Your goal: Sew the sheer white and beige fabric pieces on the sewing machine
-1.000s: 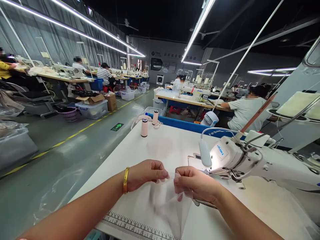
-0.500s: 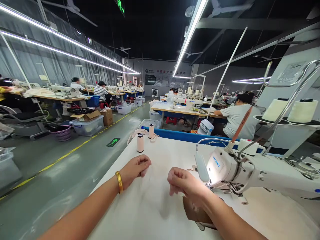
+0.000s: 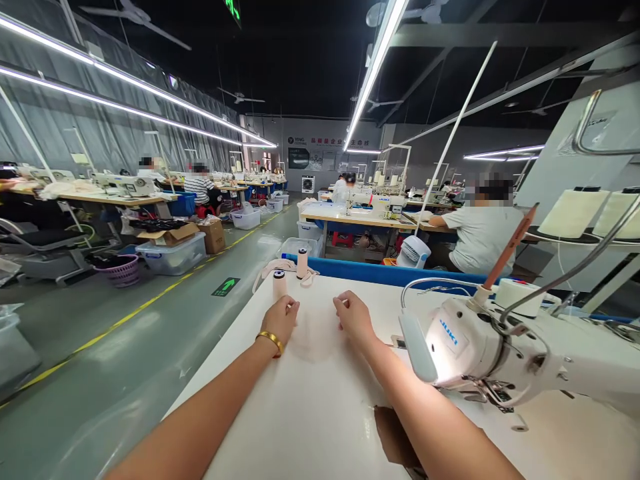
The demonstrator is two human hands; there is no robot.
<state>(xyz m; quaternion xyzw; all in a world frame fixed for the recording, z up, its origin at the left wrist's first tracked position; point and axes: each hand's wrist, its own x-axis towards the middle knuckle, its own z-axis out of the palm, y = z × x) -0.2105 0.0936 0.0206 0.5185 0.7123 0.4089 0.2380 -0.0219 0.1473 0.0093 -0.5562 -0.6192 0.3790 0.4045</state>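
Over the white table (image 3: 280, 420), both hands are held a short way apart with their fingers pinched. My left hand (image 3: 281, 319), wearing a gold bracelet (image 3: 271, 341), is closed just in front of a pale pink thread spool (image 3: 279, 285) and hides its lower part. My right hand (image 3: 354, 316) is closed too, to the left of the white sewing machine (image 3: 465, 340). Between the hands shows a faint, pale, sheer-looking patch; whether it hangs from the fingers I cannot make out. Another pink spool (image 3: 302, 264) stands behind, beside a pale strip (image 3: 267, 268).
A lamp arm (image 3: 418, 347) bends down by the machine head. Below my right forearm lies a brown piece (image 3: 395, 437). A blue trough (image 3: 360, 270) runs along the table's far edge. At right are large thread cones (image 3: 575, 212); a co-worker (image 3: 487, 230) sits ahead.
Both hands have moved forward over the table, away from me. The left hand now covers part of the nearer spool. The sewing machine appears further right as the view shifts.
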